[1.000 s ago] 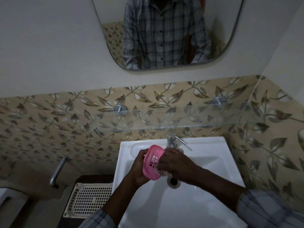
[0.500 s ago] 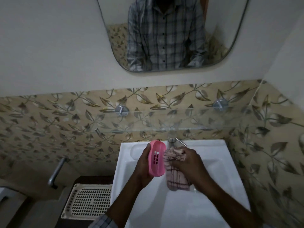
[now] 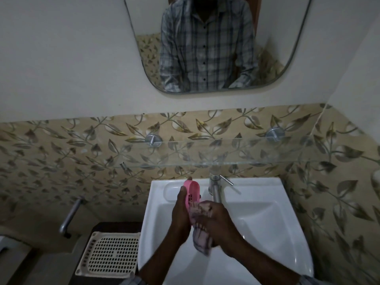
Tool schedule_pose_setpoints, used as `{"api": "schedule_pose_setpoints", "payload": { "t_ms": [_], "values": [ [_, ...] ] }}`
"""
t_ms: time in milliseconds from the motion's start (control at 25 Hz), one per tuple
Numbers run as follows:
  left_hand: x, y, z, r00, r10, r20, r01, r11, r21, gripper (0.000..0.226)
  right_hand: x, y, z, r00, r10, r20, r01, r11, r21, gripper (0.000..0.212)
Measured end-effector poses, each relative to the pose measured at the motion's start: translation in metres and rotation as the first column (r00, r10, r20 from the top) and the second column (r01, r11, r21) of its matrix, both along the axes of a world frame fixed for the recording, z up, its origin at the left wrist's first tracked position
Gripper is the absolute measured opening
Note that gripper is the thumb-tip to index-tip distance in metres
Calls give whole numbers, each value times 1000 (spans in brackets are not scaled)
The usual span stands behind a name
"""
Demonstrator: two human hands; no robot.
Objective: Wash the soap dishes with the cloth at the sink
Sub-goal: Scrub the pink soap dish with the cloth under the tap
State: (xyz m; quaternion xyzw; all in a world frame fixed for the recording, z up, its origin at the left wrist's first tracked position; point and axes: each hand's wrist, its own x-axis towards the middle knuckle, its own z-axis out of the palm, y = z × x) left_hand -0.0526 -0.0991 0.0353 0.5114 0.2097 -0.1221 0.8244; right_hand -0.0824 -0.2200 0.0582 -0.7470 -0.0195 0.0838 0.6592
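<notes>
Left grip (image 3: 181,212) holds the soap dish (image 3: 192,192), right grip (image 3: 218,225) the cloth (image 3: 202,241).

The light is dim. A plain white wall (image 3: 61,58) carries a rounded mirror (image 3: 216,44). Below it runs a band of beige leaf-patterned tiles (image 3: 61,153), with a glass shelf (image 3: 226,153) on two metal mounts (image 3: 153,140). At lower left, a metal bar (image 3: 70,217) sticks out near a cream perforated tray (image 3: 111,256) on a dark stand (image 3: 115,227).
</notes>
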Motion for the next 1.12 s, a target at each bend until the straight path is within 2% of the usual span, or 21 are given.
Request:
{"api": "schedule_pose_setpoints", "payload": {
  "t_ms": [40, 80, 120, 240, 280, 360, 440, 520, 600, 680, 720, 760, 840, 880, 920, 960, 1000, 1040, 1080, 1120],
  "values": [
    [-5, -3, -2, 1000, 17, 18, -17, 1000, -21, 63, 0, 7, 5, 977, -15, -210, 63, 973, 222, 12],
    [-10, -6, -2, 1000, 7, 30, -6, 998, -62, 66, 2, 8, 5, 960, -7, -281, 99, 944, 316, 14],
    [-14, -6, -2, 998, -14, 59, 20, 996, -87, 69, 6, 6, 8, 971, -2, -237, 73, 953, 293, 20],
    [-15, -6, -6, 992, -53, 111, 62, 995, -72, 80, 2, -2, 14, 997, 20, 79, -16, 998, -54, 42],
    [-15, -6, -6, 992, -64, 108, 72, 995, -75, 85, 2, -5, 12, 989, 38, 140, -14, 985, -169, 46],
    [-12, -8, -3, 998, -40, 44, 48, 980, -192, 94, 1, -15, 0, 950, 63, 305, 59, 926, -374, 47],
    [-2, -6, -2, 996, -3, -88, -32, 916, -400, 99, 6, -28, -16, 838, 185, 513, 144, 833, -535, 48],
    [7, 5, 6, 976, -65, -207, -61, 834, -548, 99, 12, -40, -25, 668, 365, 648, 182, 764, -619, 52],
    [15, 20, 16, 942, -276, -190, 118, 805, -582, 96, 23, -51, -19, 515, 524, 678, 138, 730, -669, 50],
    [20, 27, 23, 882, -438, -173, 301, 807, -509, 83, 38, -62, -13, 451, 621, 641, 160, 650, -743, 45],
    [22, 25, 25, 871, -461, -171, 328, 804, -497, 74, 41, -62, -13, 481, 603, 637, 179, 644, -744, 43],
    [22, 19, 25, 877, -451, -167, 322, 808, -493, 65, 36, -56, -14, 578, 524, 625, 170, 672, -721, 42],
    [21, 9, 19, 904, -382, -189, 248, 832, -496, 54, 20, -30, -21, 809, 264, 526, 99, 819, -565, 49],
    [20, 8, 13, 913, -346, -217, 199, 841, -502, 51, 12, -18, -23, 831, 232, 505, 63, 864, -499, 49],
    [17, 10, 8, 911, -340, -233, 185, 843, -506, 53, 8, -14, -24, 769, 287, 571, 48, 865, -499, 42],
    [13, 16, 6, 901, -370, -227, 212, 831, -514, 58, 12, -22, -23, 640, 407, 652, 53, 823, -566, 32],
    [10, 23, 6, 889, -409, -205, 254, 813, -524, 62, 20, -35, -17, 491, 535, 687, 82, 757, -648, 25],
    [9, 30, 5, 879, -438, -185, 286, 798, -531, 64, 29, -49, -8, 389, 638, 664, 117, 681, -723, 21],
    [11, 34, 6, 873, -458, -170, 313, 791, -526, 64, 36, -61, 1, 349, 706, 616, 170, 599, -782, 16],
    [14, 34, 6, 878, -450, -164, 314, 801, -510, 63, 41, -66, 7, 371, 718, 589, 181, 567, -804, 13]
  ]
}}
